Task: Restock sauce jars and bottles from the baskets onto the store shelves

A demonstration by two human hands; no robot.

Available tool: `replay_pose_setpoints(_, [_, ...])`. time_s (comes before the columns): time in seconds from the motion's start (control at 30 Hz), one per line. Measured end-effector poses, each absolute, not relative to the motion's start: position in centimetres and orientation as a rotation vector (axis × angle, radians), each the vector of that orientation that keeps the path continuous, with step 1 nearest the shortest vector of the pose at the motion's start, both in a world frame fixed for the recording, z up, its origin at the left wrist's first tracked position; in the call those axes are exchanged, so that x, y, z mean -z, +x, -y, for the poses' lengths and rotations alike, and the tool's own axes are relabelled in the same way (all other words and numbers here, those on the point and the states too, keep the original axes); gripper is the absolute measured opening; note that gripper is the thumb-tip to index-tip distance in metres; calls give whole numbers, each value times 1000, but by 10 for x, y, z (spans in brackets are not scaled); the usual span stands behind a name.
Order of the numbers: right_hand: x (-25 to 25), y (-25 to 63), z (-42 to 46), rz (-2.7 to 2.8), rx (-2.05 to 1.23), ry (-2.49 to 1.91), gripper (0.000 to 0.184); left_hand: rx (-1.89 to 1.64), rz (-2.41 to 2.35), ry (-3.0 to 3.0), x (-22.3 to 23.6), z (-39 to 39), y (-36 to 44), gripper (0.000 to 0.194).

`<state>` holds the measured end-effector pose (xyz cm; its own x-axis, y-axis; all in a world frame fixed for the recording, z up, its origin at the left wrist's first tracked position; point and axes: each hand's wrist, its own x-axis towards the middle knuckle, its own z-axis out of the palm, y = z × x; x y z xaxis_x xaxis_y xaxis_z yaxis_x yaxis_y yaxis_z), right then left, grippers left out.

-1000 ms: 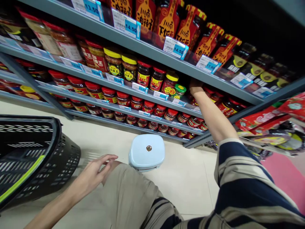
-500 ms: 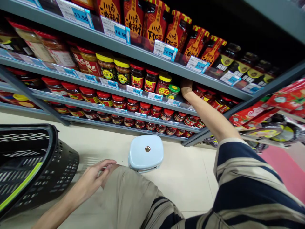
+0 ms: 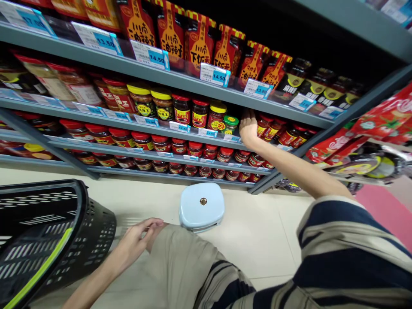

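Note:
My right hand reaches into a gap on the middle shelf, its back towards me. Its fingers point inward and their tips are lost in shadow, so I cannot see whether they grip anything. Just left of it stands a green-lidded jar, beside a yellow-lidded jar. Red-lidded jars with yellow labels stand on its right. My left hand rests at my bent knee, fingers loosely curved and apart, with nothing in it.
A black shopping basket with a yellow-green handle stands at the left. A light blue stool sits on the floor before the shelves. Above my right hand runs the upper shelf edge with price tags. Red packets hang at the right.
My right hand has drawn partly back out of the shelf gap, so more of it shows. The view has shifted slightly. My left hand stays at the knee.

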<state>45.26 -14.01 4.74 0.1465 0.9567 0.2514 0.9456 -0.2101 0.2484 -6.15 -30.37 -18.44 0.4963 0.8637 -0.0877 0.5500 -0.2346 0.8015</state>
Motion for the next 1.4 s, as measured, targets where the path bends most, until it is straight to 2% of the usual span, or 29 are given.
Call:
replay_pose_setpoints(0.1, [-43, 440, 210, -1897, -686, 2350, 62, -499, -1201, 1895, 183, 299, -63, 44])
replay_pose_setpoints(0.2, [-28, 408, 286, -2219, -765, 2120, 58, -563, -1212, 1853, 169, 301, -62, 38])
replay_pose_setpoints(0.3, [0, 349, 312, -2660, -607, 1944, 44, -653, -1213, 1810, 147, 300, -69, 34])
replay_pose_setpoints(0.4, [8, 244, 264, -3171, -263, 1793, 36, -828, -1273, 1773, 131, 292, -90, 32])
replay_pose_setpoints(0.47, [-9, 155, 203, -3434, -144, 1621, 36, -957, -1324, 1714, 126, 290, -109, 30])
replay_pose_setpoints(0.53, [-38, 68, 133, -3492, -280, 1598, 40, -1045, -1365, 1669, 128, 290, -128, 30])
replay_pose_setpoints(0.63, [-80, -34, 40, -3248, -584, 1642, 49, -1085, -1395, 1682, 138, 288, -156, 30])
replay_pose_setpoints(0.73, [-101, -96, -17, -2939, -817, 1727, 44, -1127, -1391, 1689, 147, 278, -179, 30])
replay_pose_setpoints(0.9, [-94, -133, -57, -2615, -790, 2031, 40, -1145, -1348, 1694, 149, 259, -198, 31])
replay_pose_setpoints(1.07, [-82, -129, -72, -2648, -754, 2091, 41, -1057, -1325, 1749, 155, 255, -198, 31])
replay_pose_setpoints(1.27, [-68, -119, -68, -2930, -834, 1914, 52, -970, -1312, 1823, 159, 255, -192, 30])
replay_pose_setpoints(1.4, [-62, -97, -58, -3389, -646, 1509, 42, -915, -1312, 1841, 157, 258, -189, 30])
